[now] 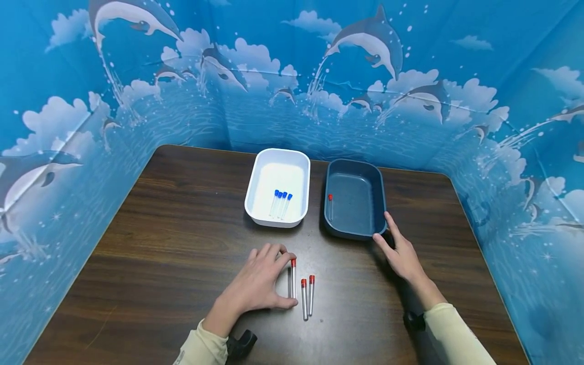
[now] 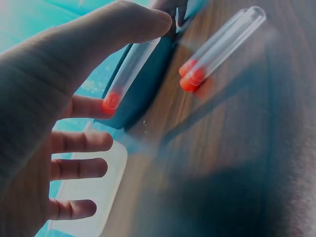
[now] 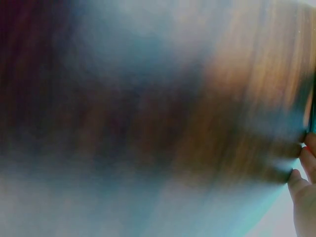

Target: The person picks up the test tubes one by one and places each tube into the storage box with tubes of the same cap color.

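Note:
My left hand (image 1: 257,284) pinches a red-capped test tube (image 1: 293,280) end to end, thumb at the clear end and index finger at the cap; the other fingers stretch out free. The tube (image 2: 131,69) shows the same grip in the left wrist view. Right beside it, two more red-capped test tubes (image 1: 304,300) lie side by side on the table. My right hand (image 1: 403,258) touches the near right corner of a dark grey tray (image 1: 356,234) with thumb and forefinger spread and straight. One red-capped tube (image 1: 330,207) lies inside that tray.
A white tray (image 1: 276,223) stands left of the grey one, holding several blue-capped test tubes (image 1: 280,204). Both sit near the far edge of the brown wooden table (image 1: 173,218). A blue dolphin-print curtain (image 1: 274,71) surrounds the table's back and sides.

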Motion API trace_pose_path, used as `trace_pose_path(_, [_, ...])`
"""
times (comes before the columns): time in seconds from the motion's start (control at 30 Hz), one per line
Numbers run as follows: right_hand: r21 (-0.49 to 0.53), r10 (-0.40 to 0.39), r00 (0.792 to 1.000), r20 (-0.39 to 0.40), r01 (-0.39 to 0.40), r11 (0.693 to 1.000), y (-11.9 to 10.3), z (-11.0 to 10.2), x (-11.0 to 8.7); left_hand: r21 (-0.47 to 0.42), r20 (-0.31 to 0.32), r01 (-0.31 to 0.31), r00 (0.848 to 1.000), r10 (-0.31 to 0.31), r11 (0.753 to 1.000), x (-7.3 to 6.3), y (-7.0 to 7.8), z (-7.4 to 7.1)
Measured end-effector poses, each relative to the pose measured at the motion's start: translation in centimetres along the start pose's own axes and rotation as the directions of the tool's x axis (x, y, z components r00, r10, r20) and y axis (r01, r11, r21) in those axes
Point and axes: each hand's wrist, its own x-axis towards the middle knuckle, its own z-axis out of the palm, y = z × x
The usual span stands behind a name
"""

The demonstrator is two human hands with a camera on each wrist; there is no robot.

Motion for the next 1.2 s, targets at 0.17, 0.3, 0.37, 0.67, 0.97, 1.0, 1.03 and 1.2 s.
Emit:
trace_pose_path(0.17, [0.000,-0.008,1.000,-0.008,0.008,1.000,0.1,0.2,-0.1,0.002,-0.008,-0.022,1.000,0.022,1.000,0.4,0.0,-0.5])
trace_pose_path(0.3, [0.002,-0.012,1.000,-0.020,0.012,1.000,-0.1,0.2,-0.1,0.015,-0.031,-0.047,0.998,0.048,0.999,0.9,0.0,-1.0])
trace_pose_path(0.37, [0.002,-0.011,1.000,-0.019,0.011,1.000,-0.1,0.2,-0.1,0.017,-0.037,-0.054,0.998,0.054,0.998,1.1,0.0,-1.3])
trace_pose_path(0.67, [0.000,-0.001,1.000,-0.011,0.001,1.000,-0.2,0.2,-0.1,0.022,-0.065,-0.080,0.995,0.081,0.997,1.9,-0.2,-1.7])
trace_pose_path(0.97, [-0.001,-0.012,1.000,-0.023,0.012,1.000,-0.1,0.5,-0.3,0.021,-0.072,-0.110,0.991,0.112,0.994,2.9,-0.5,-2.1])
trace_pose_path(1.0, [0.000,-0.013,1.000,-0.024,0.013,1.000,-0.1,0.6,-0.4,0.023,-0.070,-0.112,0.991,0.113,0.993,3.0,-0.5,-2.2])
trace_pose_path(1.03, [0.002,-0.015,1.000,-0.026,0.015,1.000,-0.2,0.6,-0.4,0.023,-0.066,-0.112,0.991,0.113,0.993,3.1,-0.5,-2.2])
trace_pose_path(1.2, [0.005,-0.015,1.000,-0.027,0.015,1.000,-0.3,0.5,-0.4,0.008,-0.056,-0.111,0.992,0.112,0.994,3.7,-0.8,-2.3])
